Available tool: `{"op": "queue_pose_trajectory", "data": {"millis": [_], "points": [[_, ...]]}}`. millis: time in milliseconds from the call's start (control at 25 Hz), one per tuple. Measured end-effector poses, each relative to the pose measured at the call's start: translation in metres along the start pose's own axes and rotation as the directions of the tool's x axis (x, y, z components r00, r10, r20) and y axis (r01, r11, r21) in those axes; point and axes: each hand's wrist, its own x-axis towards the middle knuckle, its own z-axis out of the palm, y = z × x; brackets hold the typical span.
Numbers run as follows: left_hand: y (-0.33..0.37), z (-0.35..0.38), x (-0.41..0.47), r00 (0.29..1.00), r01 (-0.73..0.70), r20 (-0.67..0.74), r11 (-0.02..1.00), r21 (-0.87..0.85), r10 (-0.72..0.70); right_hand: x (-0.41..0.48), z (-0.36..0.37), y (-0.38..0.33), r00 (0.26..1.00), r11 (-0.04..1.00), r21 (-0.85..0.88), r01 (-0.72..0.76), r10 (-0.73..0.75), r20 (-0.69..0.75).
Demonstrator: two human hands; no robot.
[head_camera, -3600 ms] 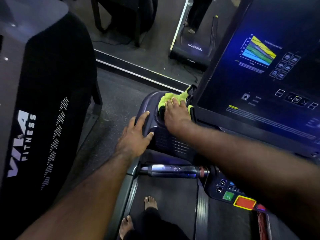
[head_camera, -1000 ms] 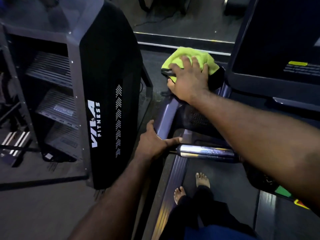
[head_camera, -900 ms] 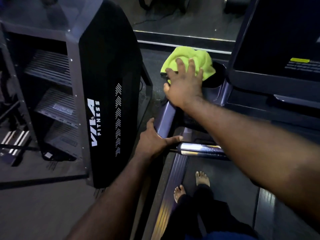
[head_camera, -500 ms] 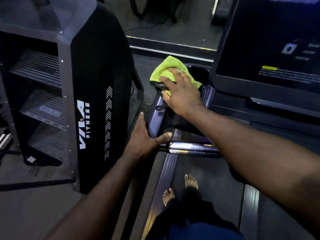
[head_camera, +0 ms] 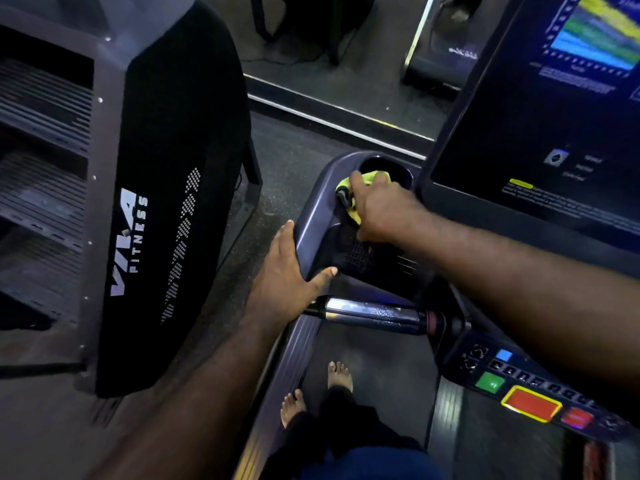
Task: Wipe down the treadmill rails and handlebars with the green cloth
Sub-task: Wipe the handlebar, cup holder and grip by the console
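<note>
Gripping cloth [head_camera: 375, 176] in curled right hand [head_camera: 381, 211] at the cup holder [head_camera: 381, 163] rim; resting left hand [head_camera: 285, 277] flat, fingers straight, grasping nothing, on the tray [head_camera: 311, 216] edge near the handlebar [head_camera: 374, 313].

On my feed the left forearm [head_camera: 194, 386] and the right forearm [head_camera: 519, 271] run bare to the frame's edges, and nearer in, two bare feet [head_camera: 339, 374] show below loose black trousers [head_camera: 332, 424], with a band of blue fabric [head_camera: 374, 462] at the near edge.
</note>
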Motion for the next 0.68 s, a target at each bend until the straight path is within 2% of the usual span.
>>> {"op": "queue_pose_trajectory", "data": {"millis": [80, 120, 240, 280, 440, 600, 680], "points": [[0.0, 0.0, 0.001, 1.0, 0.005, 0.005, 1.0, 0.011, -0.005, 0.01, -0.009, 0.003, 0.992, 0.994, 0.068, -0.082, 0.075, 0.106], [0.001, 0.0, 0.002, 1.0, 0.001, 0.02, 1.0, 0.014, -0.002, 0.011, -0.008, 0.003, 0.991, 0.993, 0.049, -0.103, 0.098, 0.09], [-0.001, 0.0, 0.004, 1.0, -0.011, 0.03, 1.0, 0.029, 0.01, 0.011, 0.004, 0.0, 0.992, 0.991, -0.103, -0.09, 0.081, -0.095], [-0.002, 0.002, 0.006, 0.999, -0.015, 0.032, 0.999, 0.038, 0.014, 0.017, 0.005, 0.002, 0.991, 0.986, -0.138, -0.099, 0.085, -0.104], [-0.002, 0.002, 0.005, 0.999, -0.008, 0.037, 0.998, 0.055, 0.006, 0.027, -0.013, 0.004, 0.994, 0.988, -0.121, -0.095, 0.102, 0.051], [-0.001, 0.001, 0.006, 0.999, -0.021, 0.028, 0.998, 0.061, 0.019, 0.022, -0.019, 0.0, 0.983, 0.988, -0.065, -0.141, 0.147, 0.111], [0.0, 0.001, 0.005, 0.999, -0.012, 0.035, 0.998, 0.066, 0.009, 0.022, -0.022, -0.001, 0.984, 0.986, 0.043, -0.16, 0.156, 0.088]]}}
